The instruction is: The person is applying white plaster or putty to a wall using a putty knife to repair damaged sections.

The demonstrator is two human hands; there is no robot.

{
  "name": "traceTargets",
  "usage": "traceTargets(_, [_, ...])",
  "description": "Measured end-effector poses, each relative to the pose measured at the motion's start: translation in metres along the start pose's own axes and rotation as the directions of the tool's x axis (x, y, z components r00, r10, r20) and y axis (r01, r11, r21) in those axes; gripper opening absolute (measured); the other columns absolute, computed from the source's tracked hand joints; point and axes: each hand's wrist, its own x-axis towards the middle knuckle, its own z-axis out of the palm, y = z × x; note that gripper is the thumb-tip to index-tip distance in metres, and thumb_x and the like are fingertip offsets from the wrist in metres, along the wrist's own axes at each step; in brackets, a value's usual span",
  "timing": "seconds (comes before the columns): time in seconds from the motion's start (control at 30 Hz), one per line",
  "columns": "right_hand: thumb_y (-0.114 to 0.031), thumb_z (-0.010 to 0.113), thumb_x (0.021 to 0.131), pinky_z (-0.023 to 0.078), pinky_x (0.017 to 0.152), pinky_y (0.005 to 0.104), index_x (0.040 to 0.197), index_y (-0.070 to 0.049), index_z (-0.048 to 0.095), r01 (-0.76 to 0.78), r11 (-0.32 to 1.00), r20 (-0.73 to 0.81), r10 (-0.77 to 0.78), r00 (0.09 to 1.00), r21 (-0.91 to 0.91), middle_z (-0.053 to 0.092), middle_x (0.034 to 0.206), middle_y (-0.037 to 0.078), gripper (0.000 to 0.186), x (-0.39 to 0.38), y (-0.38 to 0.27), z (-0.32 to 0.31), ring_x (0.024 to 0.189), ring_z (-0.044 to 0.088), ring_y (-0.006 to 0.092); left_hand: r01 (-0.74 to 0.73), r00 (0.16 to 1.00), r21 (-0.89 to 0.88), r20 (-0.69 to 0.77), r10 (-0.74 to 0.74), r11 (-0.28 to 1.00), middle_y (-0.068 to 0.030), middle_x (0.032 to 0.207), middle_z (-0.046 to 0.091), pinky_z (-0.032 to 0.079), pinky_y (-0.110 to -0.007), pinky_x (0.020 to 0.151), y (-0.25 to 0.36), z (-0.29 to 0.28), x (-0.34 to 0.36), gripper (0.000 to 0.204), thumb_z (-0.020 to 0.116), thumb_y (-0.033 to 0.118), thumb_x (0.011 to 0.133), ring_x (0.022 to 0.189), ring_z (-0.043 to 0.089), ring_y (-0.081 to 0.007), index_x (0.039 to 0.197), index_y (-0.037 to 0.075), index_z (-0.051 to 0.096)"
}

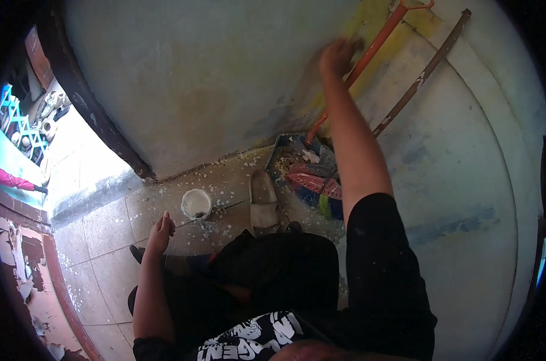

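White tub (189,195) on the tiled floor (107,225), pale matter inside; taken as landmark. White specks scattered on the tiles around it.

Left hand (161,233): just left of the tub and on its near side, apart from it. Fingers curled inward; cannot tell whether anything is inside them.

Right hand (338,59): well right of and beyond the tub, raised at the wall (219,78), close by a slanting orange pole (376,49). Blurred; a dark patch shows at the fingers, but cannot tell whether they grip something or touch the wall.

Right of the tub: a worn beige slipper (263,195). Farther right, past the slipper: a heap of debris (300,153) at the pole's foot, and a red-and-blue bundle (312,180). Farthest right, a brown stick (422,78) leans.

Far left of the tub: another person's pink sleeve (11,178), near a turquoise lattice (23,125).
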Motion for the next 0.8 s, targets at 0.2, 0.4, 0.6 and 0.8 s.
traceTargets(0.2, [-0.039,0.025,0.103,0.031,0.109,0.0563,0.146,0.002,0.030,-0.011,0.964,-0.036,0.001,0.999,-0.265,0.029,0.153,0.023,0.060,0.026,0.001,0.003,0.142,0.030,0.0337,0.047,0.999,-0.009,0.021,-0.047,0.999,-0.0036,0.070,0.052,0.042,-0.029,0.062,0.001,-0.001,-0.001,0.058,0.033,0.054,0.103,0.065,0.050,-0.0141,0.079,0.005,0.054])
traceTargets(0.4, [-0.043,0.030,0.103,0.035,0.109,0.0421,0.145,0.004,0.030,0.041,0.975,0.083,-0.061,0.995,0.218,0.049,0.138,0.026,0.064,0.084,-0.037,-0.036,0.130,0.045,0.0399,0.044,0.999,-0.021,0.024,-0.044,0.999,-0.0042,0.071,0.053,0.042,-0.030,0.062,-0.001,0.000,0.002,0.059,0.033,0.056,0.102,0.064,0.050,-0.0142,0.079,0.005,0.054])
traceTargets(0.6, [-0.041,0.032,0.101,0.030,0.109,0.0526,0.147,0.003,0.029,-0.072,0.995,-0.092,0.065,0.994,-0.072,0.041,0.145,0.024,0.063,-0.020,-0.008,0.002,0.133,0.041,0.0403,0.055,0.998,0.028,0.016,-0.055,0.998,-0.0037,0.070,0.053,0.042,-0.029,0.061,0.000,-0.002,0.000,0.062,0.032,0.061,0.100,0.064,0.050,-0.0140,0.080,0.006,0.054])
traceTargets(0.8, [-0.037,0.034,0.101,0.031,0.107,0.0551,0.143,0.005,0.034,0.040,0.999,-0.073,-0.040,0.997,0.004,0.038,0.147,0.027,0.060,0.049,-0.045,-0.025,0.131,0.042,0.0432,0.069,0.997,0.007,0.028,-0.069,0.998,-0.0037,0.070,0.053,0.042,-0.029,0.060,-0.001,-0.001,0.002,0.063,0.032,0.061,0.100,0.064,0.051,-0.0141,0.080,0.006,0.054])
